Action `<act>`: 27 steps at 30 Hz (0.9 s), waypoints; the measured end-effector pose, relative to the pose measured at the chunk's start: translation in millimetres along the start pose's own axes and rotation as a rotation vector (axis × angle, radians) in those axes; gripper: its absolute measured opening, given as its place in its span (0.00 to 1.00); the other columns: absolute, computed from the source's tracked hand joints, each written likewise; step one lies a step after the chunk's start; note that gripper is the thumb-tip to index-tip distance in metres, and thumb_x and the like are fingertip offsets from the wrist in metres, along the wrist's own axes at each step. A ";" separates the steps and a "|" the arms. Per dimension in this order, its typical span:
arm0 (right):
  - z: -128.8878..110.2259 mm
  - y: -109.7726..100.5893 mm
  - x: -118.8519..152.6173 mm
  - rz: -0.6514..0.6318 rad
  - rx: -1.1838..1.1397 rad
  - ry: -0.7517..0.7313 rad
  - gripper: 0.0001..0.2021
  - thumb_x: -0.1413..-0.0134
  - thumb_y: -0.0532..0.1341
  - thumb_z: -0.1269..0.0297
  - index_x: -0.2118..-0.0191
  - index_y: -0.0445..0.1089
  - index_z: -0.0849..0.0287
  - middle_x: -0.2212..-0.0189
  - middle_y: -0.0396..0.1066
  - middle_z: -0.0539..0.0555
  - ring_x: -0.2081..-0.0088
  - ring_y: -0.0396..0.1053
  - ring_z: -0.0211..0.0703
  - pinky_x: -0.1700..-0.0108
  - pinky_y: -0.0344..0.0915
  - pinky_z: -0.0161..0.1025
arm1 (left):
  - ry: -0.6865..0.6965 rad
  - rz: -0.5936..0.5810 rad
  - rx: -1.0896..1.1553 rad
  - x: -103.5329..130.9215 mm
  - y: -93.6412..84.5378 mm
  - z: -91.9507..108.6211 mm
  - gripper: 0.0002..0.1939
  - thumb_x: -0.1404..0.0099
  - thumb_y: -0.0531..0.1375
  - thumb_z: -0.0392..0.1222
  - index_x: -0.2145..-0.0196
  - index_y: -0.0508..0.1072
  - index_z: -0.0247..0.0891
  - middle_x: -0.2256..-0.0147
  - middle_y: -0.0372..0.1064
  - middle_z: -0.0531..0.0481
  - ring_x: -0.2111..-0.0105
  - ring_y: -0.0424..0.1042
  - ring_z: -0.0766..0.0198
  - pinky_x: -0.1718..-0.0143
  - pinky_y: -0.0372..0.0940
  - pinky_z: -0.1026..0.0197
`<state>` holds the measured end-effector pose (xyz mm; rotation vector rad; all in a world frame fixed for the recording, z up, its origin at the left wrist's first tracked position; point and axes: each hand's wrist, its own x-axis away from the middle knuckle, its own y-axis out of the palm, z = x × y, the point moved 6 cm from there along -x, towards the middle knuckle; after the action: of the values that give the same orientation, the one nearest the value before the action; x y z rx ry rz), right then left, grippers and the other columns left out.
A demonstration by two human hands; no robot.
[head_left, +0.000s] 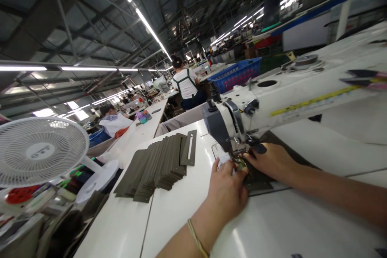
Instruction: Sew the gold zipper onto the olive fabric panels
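Observation:
A dark olive fabric piece (256, 181) lies under the head of a white sewing machine (231, 123). My left hand (228, 187) is closed at the left of the needle area, its bent fingers and thumb on the piece beside the presser foot. From the other side my right hand (272, 161) reaches in, fingers together and pressed down on the same piece, the tips close to the needle. The machine head and my fingers partly hide the stitching spot. Left of the machine, a fanned row of olive strips (157, 165) lies on the white table (178, 217); the nearest strip (189, 149) has a long slot.
A white fan (42, 151) stands at the left, above piled materials. Scissors (365, 78) and a yellow measuring tape (314, 98) lie on the machine arm. Beyond are a blue basket (236, 74), a person in a white top (185, 82), and another seated person (113, 123).

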<state>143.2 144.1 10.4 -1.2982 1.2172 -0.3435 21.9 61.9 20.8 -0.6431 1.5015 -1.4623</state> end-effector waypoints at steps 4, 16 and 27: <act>-19.6 -22.8 40.1 0.111 -0.097 -0.374 0.14 0.41 0.55 0.66 0.55 0.76 0.60 0.58 0.78 0.61 0.58 0.77 0.50 0.57 0.74 0.44 | 0.027 0.110 0.089 8.2 -3.1 5.2 0.19 0.42 0.59 0.32 0.52 0.73 0.33 0.54 0.73 0.39 0.51 0.72 0.50 0.42 0.63 0.42; -33.6 -23.6 60.2 0.180 -0.171 -0.628 0.21 0.49 0.50 0.81 0.54 0.76 0.68 0.55 0.77 0.63 0.54 0.76 0.46 0.50 0.74 0.39 | 0.181 0.304 0.064 14.3 -4.8 12.4 0.09 0.29 0.55 0.31 0.59 0.75 0.33 0.59 0.77 0.43 0.59 0.76 0.56 0.56 0.72 0.54; -37.2 -30.0 43.9 0.279 -0.163 -0.551 0.22 0.48 0.47 0.84 0.59 0.77 0.66 0.60 0.78 0.61 0.59 0.77 0.43 0.55 0.75 0.36 | 0.166 0.178 0.061 -2.3 0.2 -2.3 0.13 0.35 0.55 0.28 0.56 0.74 0.33 0.60 0.74 0.40 0.61 0.73 0.54 0.56 0.72 0.52</act>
<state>142.5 80.3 22.0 -1.2292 0.9436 0.3070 21.0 65.0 20.9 -0.3482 1.5905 -1.4456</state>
